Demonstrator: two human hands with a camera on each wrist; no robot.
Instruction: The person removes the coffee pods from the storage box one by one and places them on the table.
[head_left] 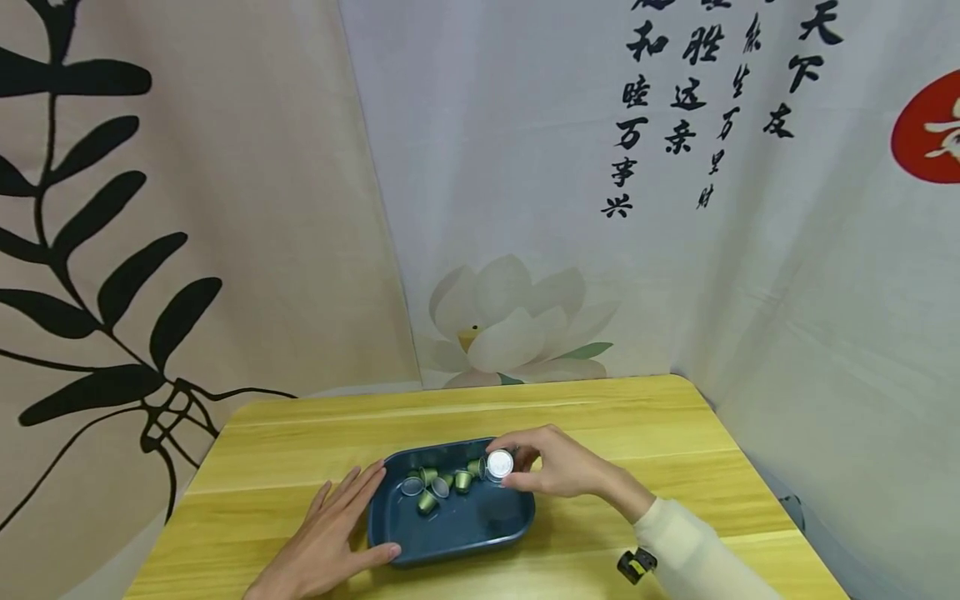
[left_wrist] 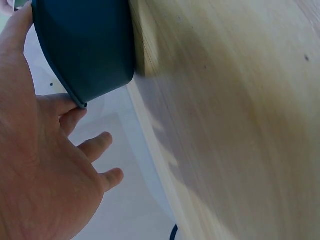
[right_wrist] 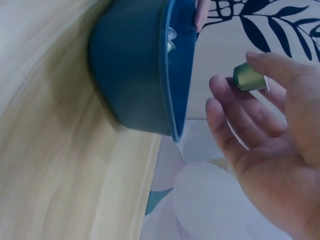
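In the head view a dark blue rectangular tray point(head_left: 465, 525) with rounded corners sits on the wooden table. Several small green coffee capsules point(head_left: 427, 502) with silvery lids lie loosely in its upper left and middle. Over the tray's right end, my right hand point(head_left: 558, 463) pinches one capsule point(right_wrist: 250, 78) between thumb and fingers, its round silver-white lid facing my head camera. The right wrist view shows its green body just above the tray's rim. My left hand point(head_left: 330, 529) spreads along the tray's left end, fingertips touching the rim at the corner and thumb by the near side.
The yellow wood-grain table point(head_left: 600, 408) reaches out around the tray on all sides. Behind it hang cloth backdrops with a black leaf pattern point(head_left: 97, 317), a pale lotus point(head_left: 517, 325) and dark brush writing. A small black device point(head_left: 637, 565) is on the right sleeve.
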